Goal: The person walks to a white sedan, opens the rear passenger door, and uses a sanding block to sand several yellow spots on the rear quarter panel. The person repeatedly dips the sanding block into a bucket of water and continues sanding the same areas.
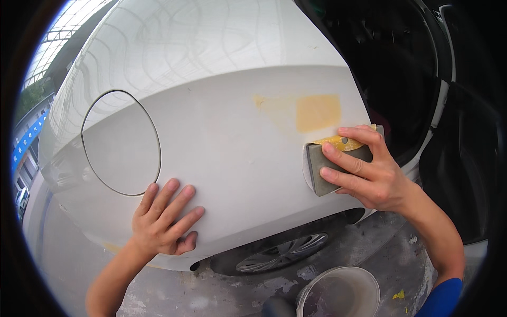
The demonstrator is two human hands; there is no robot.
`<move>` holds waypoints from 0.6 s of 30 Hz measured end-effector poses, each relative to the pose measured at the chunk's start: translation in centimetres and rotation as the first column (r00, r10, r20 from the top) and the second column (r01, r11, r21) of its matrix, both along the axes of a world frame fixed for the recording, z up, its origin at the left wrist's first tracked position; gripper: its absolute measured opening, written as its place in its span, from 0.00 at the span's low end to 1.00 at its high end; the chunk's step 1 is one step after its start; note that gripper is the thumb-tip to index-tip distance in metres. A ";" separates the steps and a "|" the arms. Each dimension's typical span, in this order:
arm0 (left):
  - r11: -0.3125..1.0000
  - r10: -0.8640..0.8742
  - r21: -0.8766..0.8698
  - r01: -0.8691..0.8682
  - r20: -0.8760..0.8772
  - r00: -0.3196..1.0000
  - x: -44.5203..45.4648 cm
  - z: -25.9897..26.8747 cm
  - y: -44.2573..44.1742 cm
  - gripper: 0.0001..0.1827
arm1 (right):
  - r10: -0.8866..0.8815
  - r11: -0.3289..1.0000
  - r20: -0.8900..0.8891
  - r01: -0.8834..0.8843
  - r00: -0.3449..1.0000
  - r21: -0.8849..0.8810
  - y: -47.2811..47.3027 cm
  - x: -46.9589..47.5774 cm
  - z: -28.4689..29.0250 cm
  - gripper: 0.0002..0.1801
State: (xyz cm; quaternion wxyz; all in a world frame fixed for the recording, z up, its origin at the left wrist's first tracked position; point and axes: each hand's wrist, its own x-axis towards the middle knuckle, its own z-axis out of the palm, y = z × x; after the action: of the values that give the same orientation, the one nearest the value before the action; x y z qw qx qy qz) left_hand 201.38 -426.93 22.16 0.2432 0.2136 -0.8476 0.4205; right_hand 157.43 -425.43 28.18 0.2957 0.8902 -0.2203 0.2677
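A white car's rear quarter panel (225, 146) fills the middle of the view. My right hand (366, 170) grips a grey sanding block (326, 182) wrapped with yellow-backed sandpaper (336, 142) that has a punched hole. The block lies against the panel close to the door opening. Just above it is a squarish patch of yellowish body filler (319, 113), with a fainter smear to its left. My left hand (166, 222) rests on the panel with fingers spread, just below the round fuel door (121, 142). It holds nothing.
Below the panel is the rear wheel (283, 253) in its arch. A round bucket (338, 293) stands on the stained floor (222, 295) beside it. The dark door opening (396, 79) and an open door (459, 158) lie at right. A blue banner (29, 138) bearing writing hangs far left.
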 end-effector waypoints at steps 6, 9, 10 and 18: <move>0.999 0.012 0.034 -0.012 0.020 1.000 -0.5 -0.2 0.1 0.26 | 0.045 0.995 0.048 -0.041 0.998 -0.096 -1.9 3.6 2.6 0.32; 1.000 -0.004 0.028 0.004 0.018 1.000 -0.7 0.7 0.2 0.26 | -0.032 0.998 0.024 0.033 0.999 -0.049 1.2 -0.1 0.4 0.26; 1.000 -0.014 0.026 0.014 0.007 1.000 -0.9 0.8 0.3 0.26 | -0.010 0.998 0.030 0.012 1.000 -0.062 0.8 0.1 1.0 0.26; 0.999 -0.004 0.033 0.004 0.016 1.000 -0.8 0.5 0.1 0.26 | -0.026 0.998 0.023 0.027 0.999 -0.055 0.5 -0.3 0.3 0.28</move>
State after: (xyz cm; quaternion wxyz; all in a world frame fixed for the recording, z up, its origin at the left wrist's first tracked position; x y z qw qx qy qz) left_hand 200.56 -426.79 22.64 0.2337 0.2125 -0.8569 0.4075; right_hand 157.08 -424.92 28.46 0.3212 0.8756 -0.2280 0.2796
